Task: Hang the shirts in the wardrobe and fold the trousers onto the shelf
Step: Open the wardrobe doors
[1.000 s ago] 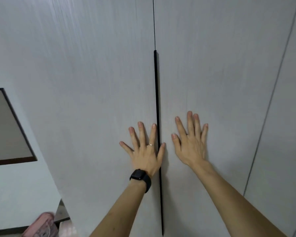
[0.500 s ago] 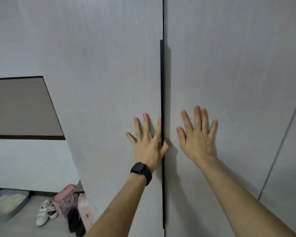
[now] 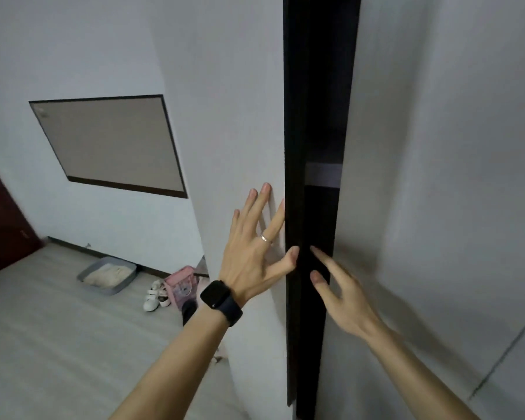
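While parting wardrobe (image 3: 422, 177) doors, just ajar: left hand (image 3: 249, 259) flat on left door (image 3: 240, 116), right hand (image 3: 346, 301) fingers (image 3: 323, 260) straight at gap (image 3: 319, 86), gripping nothing; no shirts or trousers visible, everything left.

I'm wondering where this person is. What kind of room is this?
Probably a room at home, maybe a bedroom: tall wardrobe doors stand ajar, and white shoes and a grey tray sit on the floor.
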